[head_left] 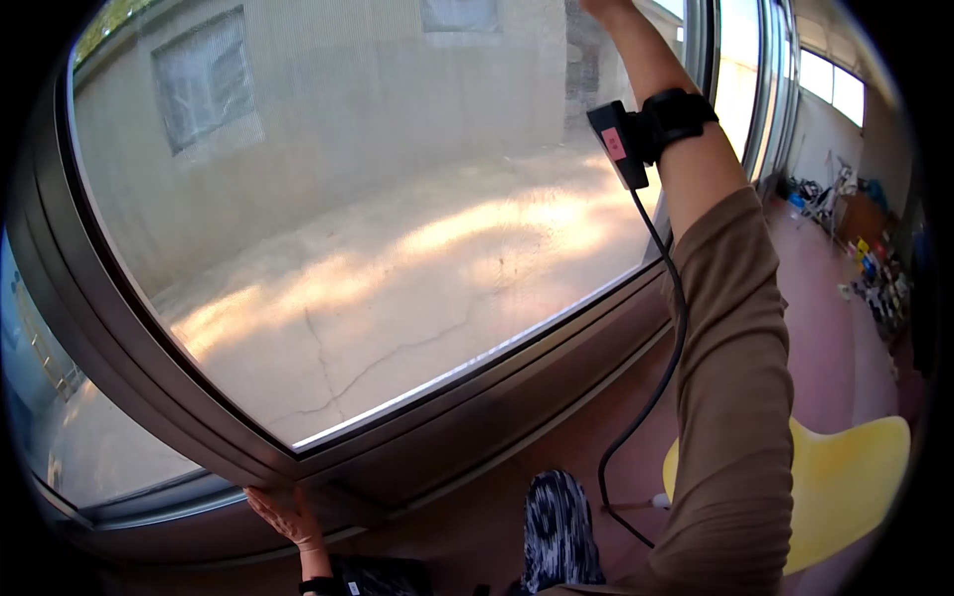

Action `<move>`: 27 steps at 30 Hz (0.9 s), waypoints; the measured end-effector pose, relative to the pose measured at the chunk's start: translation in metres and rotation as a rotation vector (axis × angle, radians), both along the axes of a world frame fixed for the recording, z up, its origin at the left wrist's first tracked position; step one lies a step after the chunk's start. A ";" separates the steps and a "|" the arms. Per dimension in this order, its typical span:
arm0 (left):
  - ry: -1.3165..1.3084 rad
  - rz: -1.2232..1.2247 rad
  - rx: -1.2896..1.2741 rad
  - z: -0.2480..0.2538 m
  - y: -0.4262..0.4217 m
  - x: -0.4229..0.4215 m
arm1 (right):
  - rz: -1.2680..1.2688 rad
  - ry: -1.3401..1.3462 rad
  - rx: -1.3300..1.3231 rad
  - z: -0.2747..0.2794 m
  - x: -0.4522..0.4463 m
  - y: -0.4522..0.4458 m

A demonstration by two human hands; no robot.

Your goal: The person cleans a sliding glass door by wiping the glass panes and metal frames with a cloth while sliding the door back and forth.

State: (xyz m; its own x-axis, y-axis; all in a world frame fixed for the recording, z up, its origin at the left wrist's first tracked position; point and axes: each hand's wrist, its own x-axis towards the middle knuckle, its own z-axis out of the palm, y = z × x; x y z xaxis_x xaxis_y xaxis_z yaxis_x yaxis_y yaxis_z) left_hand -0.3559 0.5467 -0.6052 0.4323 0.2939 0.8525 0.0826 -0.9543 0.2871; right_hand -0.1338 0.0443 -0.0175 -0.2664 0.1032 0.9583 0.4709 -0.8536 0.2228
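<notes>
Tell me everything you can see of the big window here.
The big window looks like clear glass in a dark, metallic frame with a black inner edge. It stands upright; a pale wall and sunlit ground show through. The left hand touches the frame's lower corner; the right hand is mostly cut off, its contact unclear.

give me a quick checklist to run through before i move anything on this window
1. Left hand on the window frame: ok, open and apparently resting at its lower corner.
2. Right hand grip: cannot tell, nearly all beyond the top edge.
3. Black device secured: ok, its strap circles the right forearm.
4. Cable tucked away: not ok, it hangs loose and might snag.
5. Yellow chair out of the arm's way: cannot tell, the sleeve overlaps it in view.
</notes>
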 end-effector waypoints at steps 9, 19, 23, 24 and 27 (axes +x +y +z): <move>0.013 0.003 -0.079 -0.003 0.001 0.002 | -0.067 0.541 0.123 -0.329 -0.037 -0.018; 0.064 0.002 -0.074 0.001 0.003 -0.003 | -0.226 0.648 0.179 -0.425 -0.043 -0.041; 0.113 0.014 -0.043 0.003 -0.002 -0.005 | -0.120 0.448 0.260 -0.315 -0.006 -0.067; 0.076 -0.003 -0.027 0.005 -0.003 -0.004 | -0.113 0.371 0.220 -0.272 0.003 -0.076; 0.031 -0.017 -0.015 0.003 -0.005 -0.001 | 0.015 0.291 0.158 -0.142 0.020 -0.097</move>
State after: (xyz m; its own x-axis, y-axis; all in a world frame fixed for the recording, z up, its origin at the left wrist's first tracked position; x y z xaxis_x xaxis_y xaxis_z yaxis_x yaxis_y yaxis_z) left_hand -0.3567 0.5420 -0.6020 0.4635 0.2992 0.8340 0.0755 -0.9512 0.2993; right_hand -0.1137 -0.0527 -0.1595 0.0202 -0.0546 0.9983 0.5080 -0.8595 -0.0573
